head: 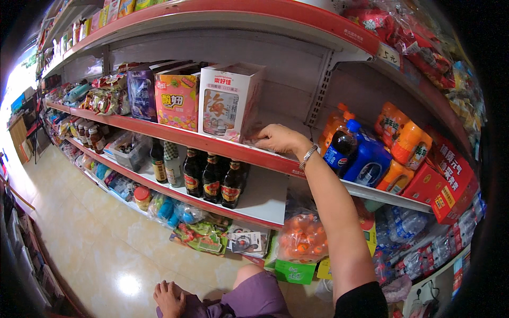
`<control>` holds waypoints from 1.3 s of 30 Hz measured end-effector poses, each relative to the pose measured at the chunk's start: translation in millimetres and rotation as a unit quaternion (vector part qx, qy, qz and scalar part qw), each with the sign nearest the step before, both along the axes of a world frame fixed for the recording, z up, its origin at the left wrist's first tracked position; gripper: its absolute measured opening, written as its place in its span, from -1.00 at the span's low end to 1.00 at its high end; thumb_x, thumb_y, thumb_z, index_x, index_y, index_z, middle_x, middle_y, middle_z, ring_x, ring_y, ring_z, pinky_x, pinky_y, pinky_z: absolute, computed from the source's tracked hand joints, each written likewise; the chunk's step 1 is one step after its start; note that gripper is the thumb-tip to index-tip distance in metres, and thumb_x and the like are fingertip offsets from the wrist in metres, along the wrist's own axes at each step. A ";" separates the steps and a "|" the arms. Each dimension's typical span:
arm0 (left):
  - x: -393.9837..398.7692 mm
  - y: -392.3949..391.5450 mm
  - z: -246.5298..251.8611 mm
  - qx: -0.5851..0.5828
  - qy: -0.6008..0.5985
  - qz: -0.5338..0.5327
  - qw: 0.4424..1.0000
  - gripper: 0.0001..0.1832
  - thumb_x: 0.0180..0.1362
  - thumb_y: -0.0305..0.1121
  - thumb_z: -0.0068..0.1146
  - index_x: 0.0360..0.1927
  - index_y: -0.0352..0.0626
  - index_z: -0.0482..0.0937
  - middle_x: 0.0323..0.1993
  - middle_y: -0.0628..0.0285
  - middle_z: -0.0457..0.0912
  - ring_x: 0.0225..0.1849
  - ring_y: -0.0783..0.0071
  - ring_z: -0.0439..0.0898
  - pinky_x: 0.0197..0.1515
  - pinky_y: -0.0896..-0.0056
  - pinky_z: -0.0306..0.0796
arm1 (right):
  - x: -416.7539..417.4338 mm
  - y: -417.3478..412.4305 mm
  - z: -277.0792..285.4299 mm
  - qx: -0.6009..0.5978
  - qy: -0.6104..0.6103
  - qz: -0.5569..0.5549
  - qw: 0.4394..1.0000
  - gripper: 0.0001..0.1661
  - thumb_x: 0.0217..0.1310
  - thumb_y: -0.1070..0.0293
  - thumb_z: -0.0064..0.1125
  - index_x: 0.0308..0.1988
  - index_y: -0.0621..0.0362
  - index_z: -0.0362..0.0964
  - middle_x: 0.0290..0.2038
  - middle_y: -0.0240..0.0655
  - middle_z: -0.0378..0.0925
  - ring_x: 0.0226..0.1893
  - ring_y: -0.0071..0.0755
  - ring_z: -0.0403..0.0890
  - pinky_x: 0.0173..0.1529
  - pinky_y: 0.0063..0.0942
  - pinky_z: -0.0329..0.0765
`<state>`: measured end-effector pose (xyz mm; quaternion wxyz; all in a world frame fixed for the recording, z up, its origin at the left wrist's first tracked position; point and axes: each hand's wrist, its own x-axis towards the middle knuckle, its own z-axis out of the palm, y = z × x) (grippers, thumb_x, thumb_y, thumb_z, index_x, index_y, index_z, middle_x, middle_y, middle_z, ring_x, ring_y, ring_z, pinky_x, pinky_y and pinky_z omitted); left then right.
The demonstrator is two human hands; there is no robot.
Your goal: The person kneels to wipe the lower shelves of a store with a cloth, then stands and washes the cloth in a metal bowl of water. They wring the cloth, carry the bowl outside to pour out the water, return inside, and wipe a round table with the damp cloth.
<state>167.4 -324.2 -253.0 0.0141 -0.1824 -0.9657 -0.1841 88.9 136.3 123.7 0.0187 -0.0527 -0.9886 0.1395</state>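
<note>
My right hand (278,139), with a silver bangle at the wrist, reaches onto the middle shelf (234,149). Its bent fingers are down by the right side of a white candy display box (220,105); their tips are partly hidden, and I cannot make out whether they hold something. Left of that box stand a pink-and-orange candy box (177,101) and a dark purple one (142,95). Low in the view, my left hand (170,298) rests on my leg in purple shorts (258,296), holding nothing, its fingers slightly apart.
Three dark glass bottles (212,179) stand on the shelf below. To the right are a Pepsi bottle (342,147), orange drink bottles (411,145) and a red carton (453,179). A bag of orange balls (302,238) sits low near my knee. Tiled floor (99,226) lies left.
</note>
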 end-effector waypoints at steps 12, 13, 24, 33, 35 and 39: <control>-7.2 1.2 -13.0 -0.015 -0.016 0.000 1.000 -0.42 -0.17 -0.16 0.27 0.01 -0.05 0.49 0.09 0.05 0.37 0.19 -0.03 0.24 0.13 -0.09 0.21 | 67.5 12.7 -3.3 0.104 0.058 -0.050 0.992 -0.71 0.10 0.38 0.04 -0.16 0.11 0.59 -0.25 -0.10 0.61 -0.22 -0.07 0.63 -0.09 -0.31 0.52; -10.6 0.7 -18.6 -0.017 -0.011 -0.009 1.000 -0.42 -0.17 -0.15 0.26 0.01 -0.05 0.49 0.10 0.04 0.36 0.19 -0.04 0.24 0.13 -0.09 0.22 | 69.9 14.0 -2.5 0.119 0.052 -0.056 0.990 -0.71 0.10 0.38 0.03 -0.17 0.10 0.59 -0.26 -0.09 0.61 -0.22 -0.06 0.63 -0.09 -0.30 0.52; -5.7 12.4 18.5 -0.059 -0.036 -0.066 0.995 -0.44 0.10 -0.04 0.06 0.12 -0.13 0.41 0.14 -0.11 0.38 0.14 -0.19 0.32 0.19 -0.10 0.24 | 88.7 -11.6 -35.3 0.125 0.236 -0.179 0.947 -0.67 0.05 0.19 -0.02 -0.60 0.11 0.56 -0.56 -0.05 0.56 -0.50 0.03 0.62 -0.33 -0.07 0.54; -11.3 28.9 17.9 -0.141 0.025 -0.115 0.983 -0.52 0.11 -0.07 0.05 0.05 -0.11 0.46 0.00 -0.01 0.49 0.04 -0.05 0.41 0.02 -0.01 0.36 | 85.5 -14.8 -55.2 0.172 0.286 -0.168 0.927 -0.60 0.22 0.15 -0.04 -0.56 0.06 0.60 -0.51 -0.23 0.60 -0.45 -0.19 0.57 -0.28 -0.19 0.37; -20.5 33.6 15.0 -0.153 0.006 -0.142 0.978 -0.53 0.12 -0.07 0.04 0.04 -0.10 0.46 -0.02 0.00 0.49 0.02 -0.04 0.42 0.01 -0.01 0.37 | 85.5 -11.7 -57.6 0.166 0.272 -0.166 0.933 -0.61 0.22 0.15 -0.03 -0.56 0.03 0.60 -0.50 -0.23 0.61 -0.44 -0.20 0.57 -0.28 -0.19 0.37; -40.2 31.8 2.7 -0.185 -0.035 -0.181 0.965 -0.56 0.13 -0.07 0.03 0.01 -0.10 0.47 -0.05 0.02 0.51 0.00 -0.02 0.44 -0.02 0.00 0.38 | 79.8 -12.0 -62.7 0.192 0.303 -0.173 0.917 -0.59 0.23 0.12 -0.03 -0.55 0.04 0.61 -0.50 -0.24 0.61 -0.44 -0.20 0.57 -0.29 -0.19 0.37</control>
